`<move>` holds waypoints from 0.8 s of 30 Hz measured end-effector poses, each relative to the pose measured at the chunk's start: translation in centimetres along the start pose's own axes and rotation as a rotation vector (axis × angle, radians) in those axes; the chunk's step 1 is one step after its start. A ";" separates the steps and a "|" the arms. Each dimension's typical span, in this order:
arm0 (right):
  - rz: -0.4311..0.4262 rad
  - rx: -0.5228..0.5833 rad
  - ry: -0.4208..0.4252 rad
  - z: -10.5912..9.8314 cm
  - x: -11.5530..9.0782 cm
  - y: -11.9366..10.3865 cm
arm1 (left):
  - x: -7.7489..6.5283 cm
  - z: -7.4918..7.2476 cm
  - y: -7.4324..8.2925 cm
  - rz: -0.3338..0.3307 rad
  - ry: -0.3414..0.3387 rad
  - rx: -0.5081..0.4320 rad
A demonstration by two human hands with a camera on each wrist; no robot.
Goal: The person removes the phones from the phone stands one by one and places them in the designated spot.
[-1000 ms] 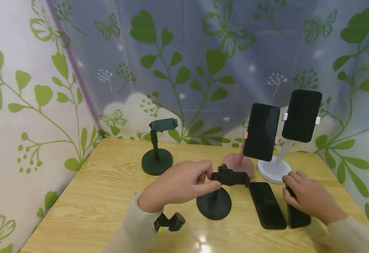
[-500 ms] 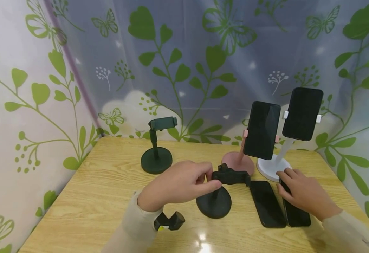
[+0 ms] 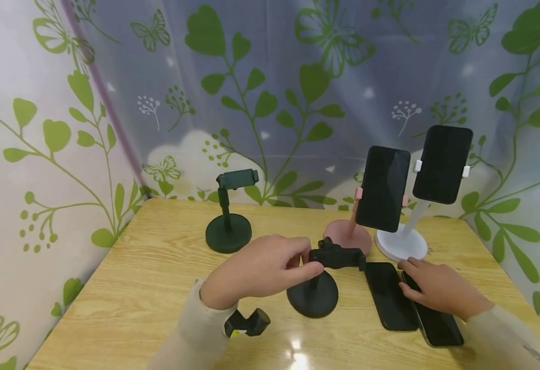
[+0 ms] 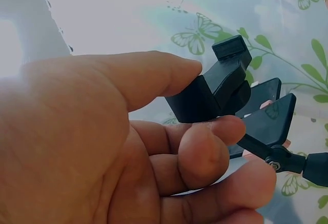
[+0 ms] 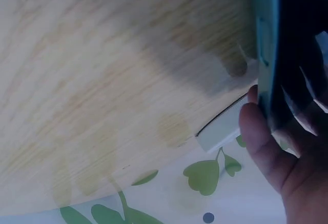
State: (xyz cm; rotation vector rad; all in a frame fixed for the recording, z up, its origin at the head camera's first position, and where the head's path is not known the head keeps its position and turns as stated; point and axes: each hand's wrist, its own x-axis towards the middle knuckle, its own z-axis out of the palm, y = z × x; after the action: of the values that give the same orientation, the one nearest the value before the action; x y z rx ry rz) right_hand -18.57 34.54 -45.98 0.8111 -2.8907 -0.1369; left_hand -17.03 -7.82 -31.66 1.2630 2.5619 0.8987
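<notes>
My left hand (image 3: pixel 261 267) pinches one end of the black clamp (image 3: pixel 341 257) on a black phone stand (image 3: pixel 315 297). In the left wrist view the thumb lies over the clamp (image 4: pixel 197 98) and the fingers are curled beneath it. My right hand (image 3: pixel 441 288) grips the far end of a black smartphone (image 3: pixel 441 329), which lies slanted at the right. The right wrist view shows this smartphone (image 5: pixel 265 44) edge-on between thumb and fingers. Another black smartphone (image 3: pixel 390 298) lies flat on the table just left of it. The black clamp carries no phone.
A dark green phone stand (image 3: pixel 228 234) stands at the back left of the wooden table (image 3: pixel 159 257). Behind the right hand are a pink stand (image 3: pixel 335 234) and a white stand (image 3: pixel 413 245), each bearing a black phone. A patterned cloth (image 3: pixel 270 103) hangs behind.
My right hand has shifted left and slightly nearer. The smartphone in its grip has turned, its near end now farther right and nearer. The left hand keeps its pinch on the clamp.
</notes>
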 end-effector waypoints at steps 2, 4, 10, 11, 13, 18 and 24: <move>0.015 0.016 -0.022 0.2 0.1 0.1 | 0.0 0.0 0.0 0.001 0.000 0.002; 0.032 0.033 -0.051 0.4 0.1 0.2 | -0.1 0.0 0.0 0.001 -0.004 0.001; 0.056 0.068 -0.107 0.4 0.0 0.3 | -0.1 0.1 0.0 -0.007 -0.013 0.000; 0.053 0.068 -0.100 0.4 -0.1 0.2 | 0.0 0.2 0.0 -0.008 -0.013 0.002; 0.039 0.061 -0.071 0.6 -0.2 0.2 | 0.0 0.2 0.0 -0.008 -0.013 0.005; 0.006 0.062 -0.022 1.2 -0.7 0.3 | 0.0 0.1 0.1 -0.001 -0.013 0.008; 0.036 0.129 -0.091 0.5 -1.2 0.2 | -0.1 0.1 0.0 0.007 -0.010 0.013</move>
State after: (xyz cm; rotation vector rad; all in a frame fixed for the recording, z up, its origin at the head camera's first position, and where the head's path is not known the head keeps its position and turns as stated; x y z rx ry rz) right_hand -17.76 35.34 -46.60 0.7917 -3.0239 0.0177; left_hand -16.92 -7.82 -31.73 1.2768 2.5612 0.8762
